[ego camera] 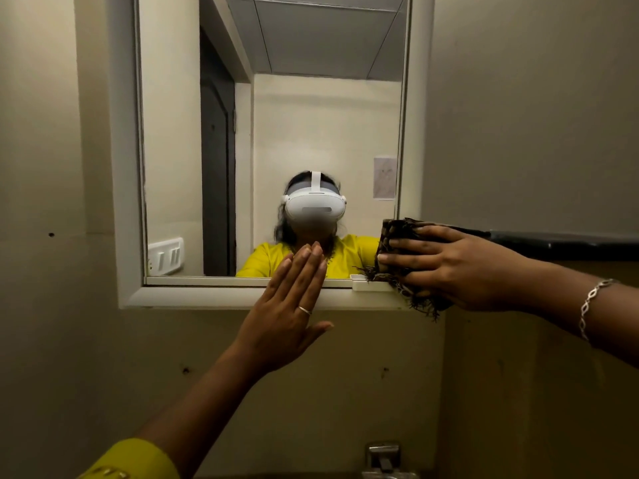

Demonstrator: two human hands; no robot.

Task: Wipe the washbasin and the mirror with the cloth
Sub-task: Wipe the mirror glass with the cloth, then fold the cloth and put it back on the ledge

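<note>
A rectangular mirror (311,115) in a pale frame (193,297) hangs on the wall ahead. My right hand (456,267) presses a dark brown fringed cloth (397,236) against the mirror's lower right corner and its frame. My left hand (287,305) lies flat, fingers together, over the bottom edge of the frame near the middle, fingertips on the glass, holding nothing. The washbasin is out of view; only a metal tap top (383,458) shows at the bottom edge.
A small white clip (361,283) sits on the frame's bottom edge beside the cloth. A dark ledge (567,242) runs along the wall on the right behind my right forearm. The mirror reflects a person in a yellow top wearing a white headset.
</note>
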